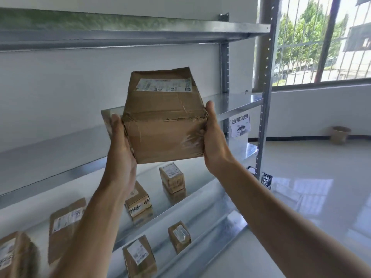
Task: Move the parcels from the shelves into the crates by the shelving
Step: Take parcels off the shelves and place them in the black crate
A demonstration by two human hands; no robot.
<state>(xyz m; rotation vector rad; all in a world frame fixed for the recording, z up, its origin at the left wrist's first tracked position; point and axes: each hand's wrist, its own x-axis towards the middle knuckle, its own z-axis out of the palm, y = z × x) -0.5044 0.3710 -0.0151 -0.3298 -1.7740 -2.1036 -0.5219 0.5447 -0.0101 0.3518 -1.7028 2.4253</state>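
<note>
A large brown cardboard parcel (164, 121) with a white label and clear tape is held up in front of the middle shelf (236, 106), clear of it. My left hand (120, 145) presses flat against its left side, fingers pointing up. My right hand (213, 137) grips its right side, thumb up along the edge and fingertips curled onto the front face. On the shelf below stand smaller parcels (172, 177), (138, 201) and a flat one (67, 219). Lower still are two more parcels (179, 235), (139, 255). A black crate (267, 179) sits on the floor beside the shelving's right post.
The metal upright (265, 109) marks the shelving's right end, with a paper sign (240, 125) hanging near it. Glossy white floor (311, 197) spreads to the right. A small waste basket (340, 134) stands by the far wall under a barred window (321, 41).
</note>
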